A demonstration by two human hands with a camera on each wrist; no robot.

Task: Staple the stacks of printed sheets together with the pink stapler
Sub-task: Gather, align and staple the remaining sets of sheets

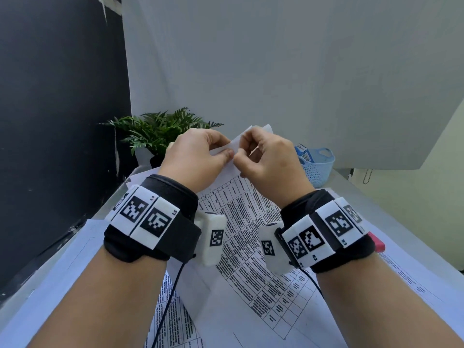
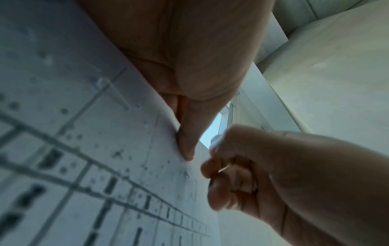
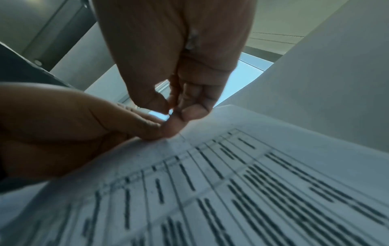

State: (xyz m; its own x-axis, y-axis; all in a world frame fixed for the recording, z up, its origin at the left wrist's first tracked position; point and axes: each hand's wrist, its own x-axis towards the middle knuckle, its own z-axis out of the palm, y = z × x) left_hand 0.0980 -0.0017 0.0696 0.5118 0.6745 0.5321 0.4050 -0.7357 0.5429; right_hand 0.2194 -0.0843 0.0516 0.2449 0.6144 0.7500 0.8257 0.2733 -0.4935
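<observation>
White printed sheets (image 1: 241, 222), covered in tables of dark text, are held up off the tabletop (image 1: 391, 197) by both hands at their far top edge. The left hand (image 1: 193, 159) pinches that edge, its thumb lying flat on the printed face with the other fingers (image 1: 216, 138) curled behind the paper; the left wrist view shows the thumb pressed along the paper's border. The right hand (image 1: 271, 162) is right beside it, thumb tip nearly touching the left thumb, its fingers curled tightly with thumb and forefinger pinched together at the same edge. Whether it grips the paper itself or something tiny between the fingertips cannot be told.

More printed sheets (image 1: 175, 320) lie flat on the tabletop at the near side, under the forearms. The pink stapler (image 1: 378, 243) rests on the tabletop to the right, mostly hidden behind the right wristband, with only its end showing. At the far side stand a green potted plant (image 1: 160, 131) to the left and a light-blue basket (image 1: 317, 167) to the right, with a blue box (image 1: 303, 151) standing in it.
</observation>
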